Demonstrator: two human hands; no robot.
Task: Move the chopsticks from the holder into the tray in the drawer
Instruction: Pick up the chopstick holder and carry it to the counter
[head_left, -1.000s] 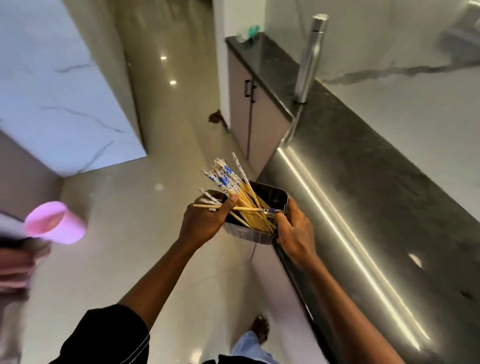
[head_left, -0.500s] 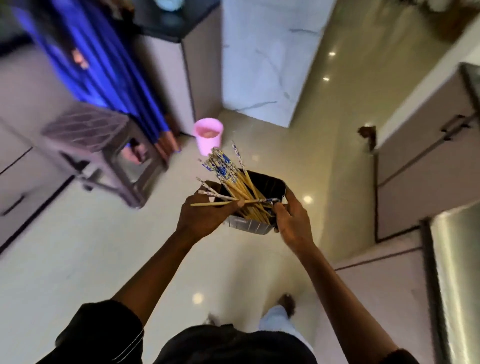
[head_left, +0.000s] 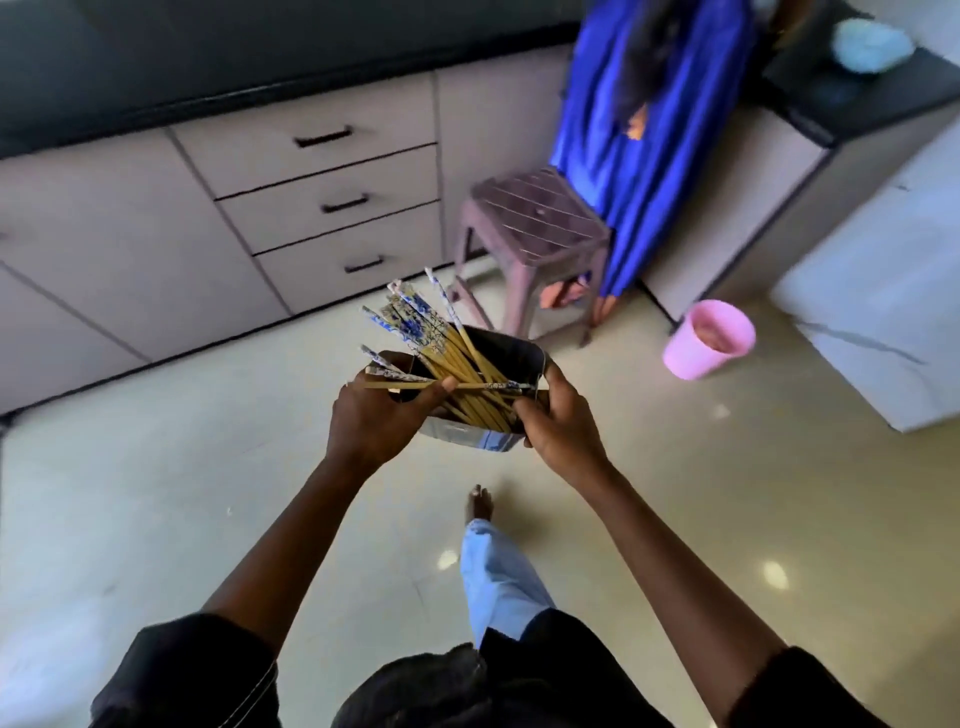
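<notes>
A shiny metal holder (head_left: 511, 358) with a dark inside is carried in front of me, gripped on both sides. My left hand (head_left: 376, 421) clasps its left side and pins one chopstick lying across the rim under the thumb. My right hand (head_left: 558, 428) grips the right side. Several bamboo chopsticks (head_left: 431, 338) with blue and white patterned tops stick out up and to the left. A stack of three shut drawers (head_left: 332, 200) with black handles sits in the cabinet ahead. No tray is visible.
A purple plastic stool (head_left: 530, 228) stands ahead on the right, with a person in a blue garment (head_left: 639, 124) behind it. A pink bucket (head_left: 709, 338) rests on the glossy floor. A black counter (head_left: 156, 67) tops the cabinets. My foot (head_left: 480, 501) steps forward.
My view has swung round from the steel counter, past the floor, to the cabinet with drawers. The holder stays in both hands the same way.
</notes>
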